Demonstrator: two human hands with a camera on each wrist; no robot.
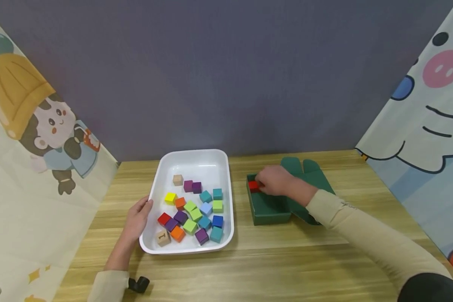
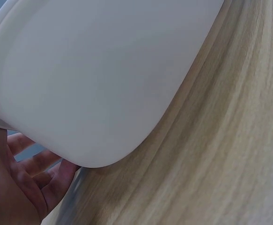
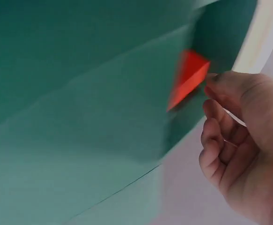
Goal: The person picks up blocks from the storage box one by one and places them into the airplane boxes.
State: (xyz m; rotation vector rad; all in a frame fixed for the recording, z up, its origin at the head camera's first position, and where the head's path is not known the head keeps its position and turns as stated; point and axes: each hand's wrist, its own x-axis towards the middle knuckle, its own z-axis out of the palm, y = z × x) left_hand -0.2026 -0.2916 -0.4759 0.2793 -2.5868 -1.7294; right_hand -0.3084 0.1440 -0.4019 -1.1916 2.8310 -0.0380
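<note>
My left hand (image 1: 137,216) grips the left rim of a white tray (image 1: 229,201) that holds several coloured cubes. Seen from the left wrist, the fingers (image 2: 56,185) curl against the tray's outer edge (image 2: 94,93). My right hand (image 1: 277,181) reaches into a dark green box (image 1: 272,219), just right of a red block (image 1: 253,186) in its back left corner. In the right wrist view, thumb and fingertips of the loosely curled right hand (image 3: 209,86) are beside the red block (image 3: 190,77), with nothing visible between them; whether they touch it is unclear.
The box's green lid (image 1: 318,181) lies folded open to the right, under my right forearm. A grey panel (image 1: 226,84) rises behind the wooden table (image 1: 226,277), and printed cloths (image 1: 22,176) flank both sides. A black strap (image 1: 139,285) shows by my left sleeve.
</note>
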